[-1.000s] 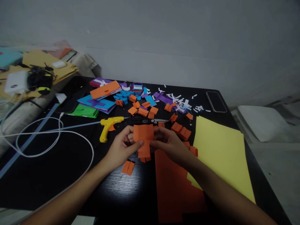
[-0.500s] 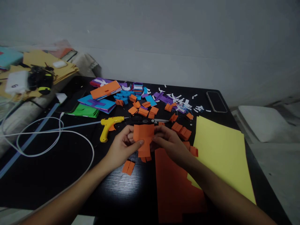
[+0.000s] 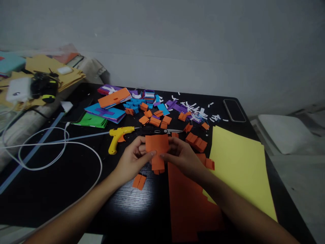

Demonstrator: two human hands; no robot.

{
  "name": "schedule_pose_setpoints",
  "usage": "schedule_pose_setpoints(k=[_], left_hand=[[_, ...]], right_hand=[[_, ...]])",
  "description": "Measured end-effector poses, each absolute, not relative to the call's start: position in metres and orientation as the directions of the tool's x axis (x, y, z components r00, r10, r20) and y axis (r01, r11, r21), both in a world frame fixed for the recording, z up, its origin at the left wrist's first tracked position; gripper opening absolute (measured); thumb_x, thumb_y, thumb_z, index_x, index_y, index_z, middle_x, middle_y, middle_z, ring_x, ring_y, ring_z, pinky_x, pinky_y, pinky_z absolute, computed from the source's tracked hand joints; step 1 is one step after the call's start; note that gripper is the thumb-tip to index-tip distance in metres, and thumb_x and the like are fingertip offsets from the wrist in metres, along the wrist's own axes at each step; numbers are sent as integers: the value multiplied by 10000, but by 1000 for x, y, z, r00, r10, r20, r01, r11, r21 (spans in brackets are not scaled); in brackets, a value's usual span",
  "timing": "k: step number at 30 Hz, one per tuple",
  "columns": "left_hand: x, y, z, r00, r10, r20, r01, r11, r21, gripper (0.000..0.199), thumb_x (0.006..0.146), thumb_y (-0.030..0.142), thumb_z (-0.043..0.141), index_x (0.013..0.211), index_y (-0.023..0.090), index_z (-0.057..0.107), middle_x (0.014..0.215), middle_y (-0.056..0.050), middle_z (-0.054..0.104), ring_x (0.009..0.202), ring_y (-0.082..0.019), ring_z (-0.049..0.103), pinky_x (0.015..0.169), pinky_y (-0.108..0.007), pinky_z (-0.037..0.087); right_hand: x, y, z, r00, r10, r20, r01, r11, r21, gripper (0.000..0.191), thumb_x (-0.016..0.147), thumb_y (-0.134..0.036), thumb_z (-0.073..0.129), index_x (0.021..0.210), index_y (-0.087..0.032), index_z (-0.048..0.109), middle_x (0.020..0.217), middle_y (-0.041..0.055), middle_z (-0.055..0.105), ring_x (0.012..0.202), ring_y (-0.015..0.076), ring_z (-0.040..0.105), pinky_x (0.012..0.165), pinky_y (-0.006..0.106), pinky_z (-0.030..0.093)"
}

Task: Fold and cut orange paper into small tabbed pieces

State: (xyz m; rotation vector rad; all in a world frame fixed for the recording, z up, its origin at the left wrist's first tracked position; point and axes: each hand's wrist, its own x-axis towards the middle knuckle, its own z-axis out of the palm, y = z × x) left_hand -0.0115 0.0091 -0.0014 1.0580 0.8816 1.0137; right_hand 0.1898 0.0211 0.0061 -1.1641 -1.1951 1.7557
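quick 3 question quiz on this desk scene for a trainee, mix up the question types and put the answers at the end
1. True or false: the yellow glue gun lies on top of the yellow sheets.

2. Multiple choice: what do the left grip and the right grip hold between them?
A) a white cable
B) a piece of orange paper
C) scissors

3. Short answer: which device lies near the far right corner of the black table?

Key
1. False: the glue gun lies on the black table, to the left of the held orange paper.
2. B
3. A phone.
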Motion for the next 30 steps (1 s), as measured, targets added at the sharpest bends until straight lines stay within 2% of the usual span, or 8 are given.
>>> schedule_pose_setpoints(k=[6, 12, 17, 24, 30], left_hand=[[-13, 10, 0, 248, 966, -70, -185, 118, 976, 343, 964, 388, 688, 1204, 163, 591, 708, -1, 724, 619, -138, 689, 633, -232, 558], [-11, 9, -1, 280, 952, -123, -216, 187, 958, 471, 883, 327, 788, 1260, 187, 543, 843, -25, 773, 713, -162, 733, 695, -261, 583], [-12, 10, 0, 302, 948, -103, -226, 176, 958, 453, 912, 325, 755, 1274, 180, 524, 803, -24, 773, 654, -152, 722, 663, -255, 578], [-12, 11, 2, 311, 944, -106, -218, 179, 959, 466, 929, 334, 739, 1299, 173, 505, 787, -25, 779, 664, -156, 732, 671, -252, 581], [-13, 11, 2, 329, 938, -106, -217, 184, 959, 466, 946, 327, 717, 1325, 170, 494, 797, -32, 779, 678, -161, 740, 681, -266, 589]], right_hand=[[191, 23, 8, -327, 897, -299, -81, -342, -936, 422, 717, -279, 875, 1077, -218, 663, 820, -4, 730, 756, 187, 709, 730, 328, 563], [191, 24, 7, -327, 898, -294, -83, -337, -938, 417, 721, -291, 871, 1074, -217, 661, 856, 11, 738, 808, 207, 724, 758, 350, 571], [192, 24, 10, -326, 900, -290, -81, -332, -940, 407, 726, -277, 866, 1063, -212, 649, 836, 4, 730, 820, 206, 724, 772, 351, 567], [192, 24, 8, -314, 904, -291, -62, -326, -943, 383, 730, -277, 865, 1047, -214, 659, 891, 23, 748, 811, 204, 724, 766, 354, 571], [193, 25, 10, -306, 905, -297, -76, -334, -939, 390, 727, -286, 871, 1042, -217, 651, 852, 7, 741, 786, 190, 716, 761, 345, 567]])
